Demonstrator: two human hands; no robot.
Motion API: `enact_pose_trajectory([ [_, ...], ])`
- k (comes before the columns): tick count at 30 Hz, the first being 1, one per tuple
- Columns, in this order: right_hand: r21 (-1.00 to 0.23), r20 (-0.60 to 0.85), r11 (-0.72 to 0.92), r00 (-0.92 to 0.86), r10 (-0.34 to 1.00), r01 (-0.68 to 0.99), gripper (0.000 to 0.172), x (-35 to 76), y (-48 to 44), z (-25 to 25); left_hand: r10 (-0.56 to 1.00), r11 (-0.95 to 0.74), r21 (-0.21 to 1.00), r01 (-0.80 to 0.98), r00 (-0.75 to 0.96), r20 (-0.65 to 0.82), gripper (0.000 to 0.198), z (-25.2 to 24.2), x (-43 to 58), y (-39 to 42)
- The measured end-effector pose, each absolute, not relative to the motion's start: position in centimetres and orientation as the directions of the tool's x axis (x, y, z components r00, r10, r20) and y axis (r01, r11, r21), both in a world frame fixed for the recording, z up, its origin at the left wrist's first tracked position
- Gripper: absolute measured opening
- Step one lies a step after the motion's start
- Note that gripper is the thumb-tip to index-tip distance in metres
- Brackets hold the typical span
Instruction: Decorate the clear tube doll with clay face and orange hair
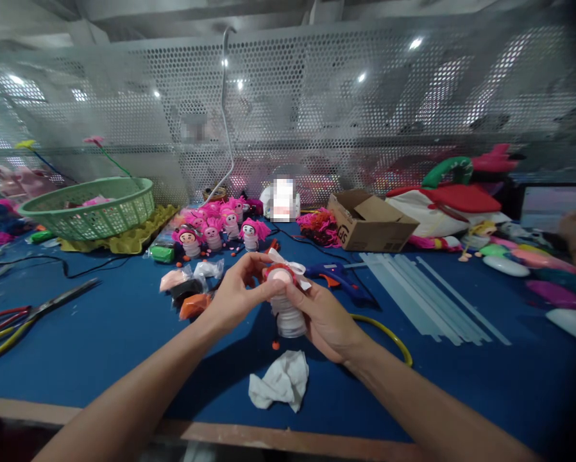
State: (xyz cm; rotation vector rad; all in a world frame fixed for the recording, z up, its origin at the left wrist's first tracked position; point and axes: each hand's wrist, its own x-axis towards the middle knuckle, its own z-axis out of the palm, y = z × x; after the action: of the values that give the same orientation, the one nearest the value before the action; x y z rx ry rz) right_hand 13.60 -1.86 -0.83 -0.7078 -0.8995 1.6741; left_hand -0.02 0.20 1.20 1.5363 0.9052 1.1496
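Observation:
Both my hands hold a small handmade doll (pixel 290 319) upright over the blue tabletop. It has a ringed, whitish body, a pale pink blank face, red around the head, a white ribbon bow (pixel 292 266) and a dark dangling limb with an orange tip. My left hand (pixel 240 289) is closed at the head, its thumb pressed against the face. On the other side, my right hand (pixel 329 317) wraps the body, thumb also on the face. Just below lies a crumpled white cloth (pixel 282 382). Beyond my right hand rests a blue glue gun (pixel 343 279).
Left are scissors (pixel 42 311) and a green basket (pixel 100 208) on an egg tray. Several pink-haired dolls (pixel 215 231) stand behind bagged clay (pixel 186 289). To the right, glue sticks (pixel 427 298) lie before a cardboard box (pixel 372 224); a yellow loop (pixel 389 333) lies nearer.

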Motion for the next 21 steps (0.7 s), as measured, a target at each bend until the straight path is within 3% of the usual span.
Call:
enact_pose_trajectory([
  [14,-0.837,-0.041,-0.187,-0.281,0.959,-0.515,0.034,13.8,-1.8,-0.5,0.920,-0.269,0.963,-0.027,0.289,0.265,0.035,0.7,-0.3,0.9],
  [21,-0.874,0.046,-0.082,-0.249,0.967,-0.479,0.026,13.6,-2.0,-0.7,0.933,-0.213,0.975,-0.065,0.284,0.222,0.026,1.5,0.1,0.3],
])
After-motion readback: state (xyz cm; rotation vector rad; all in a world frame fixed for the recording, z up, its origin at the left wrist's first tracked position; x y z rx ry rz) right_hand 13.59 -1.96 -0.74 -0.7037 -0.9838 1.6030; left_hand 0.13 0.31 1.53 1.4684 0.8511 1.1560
